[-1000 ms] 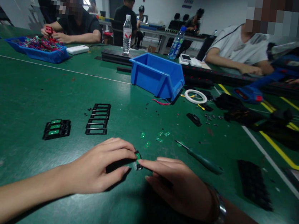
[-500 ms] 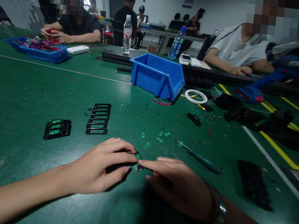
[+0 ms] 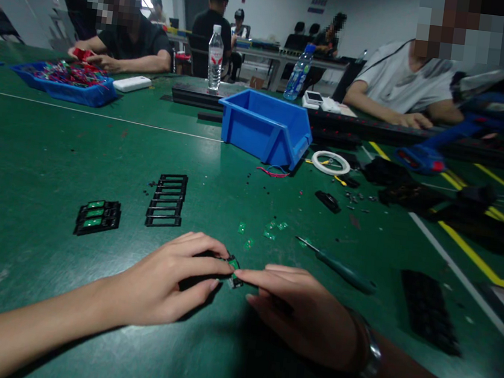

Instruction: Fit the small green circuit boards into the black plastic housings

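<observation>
My left hand (image 3: 163,282) rests on the green table with its fingers curled over a small black frame that carries a green chip (image 3: 233,267). My right hand (image 3: 301,313) meets it from the right, its forefinger pressed on the same piece. Just beyond the fingers lie a few loose green chips (image 3: 269,230). A green-handled screwdriver (image 3: 338,268) lies to the right of them. Farther left are a row of empty black frames (image 3: 166,200) and a small group of black frames with green chips fitted (image 3: 97,217).
A blue bin (image 3: 266,127) stands mid-table, with a white tape ring (image 3: 330,162), red wire and small black parts near it. A black tray (image 3: 429,309) lies at right. Other people sit at the far side with a blue tray (image 3: 64,82) and water bottles (image 3: 214,57).
Both hands stay put on the small frame; only the fingertips shift slightly. A person at the far right has moved a hand.
</observation>
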Tool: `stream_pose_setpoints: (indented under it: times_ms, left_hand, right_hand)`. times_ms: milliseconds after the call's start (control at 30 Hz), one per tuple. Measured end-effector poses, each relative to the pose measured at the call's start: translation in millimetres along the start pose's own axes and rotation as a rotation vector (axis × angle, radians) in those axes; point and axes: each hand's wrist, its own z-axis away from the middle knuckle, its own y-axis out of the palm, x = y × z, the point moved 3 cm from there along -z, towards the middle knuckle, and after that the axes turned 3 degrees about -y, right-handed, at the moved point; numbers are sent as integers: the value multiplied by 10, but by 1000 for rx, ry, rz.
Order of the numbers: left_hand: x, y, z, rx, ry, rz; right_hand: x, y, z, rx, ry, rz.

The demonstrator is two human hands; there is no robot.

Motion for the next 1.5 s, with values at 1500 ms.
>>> stream_pose_setpoints:
  times_ms: [1500]
  left_hand:
    - [-4,3,7,0,-8,1]
  right_hand:
    - [-11,-14,12,-12,-3,-24]
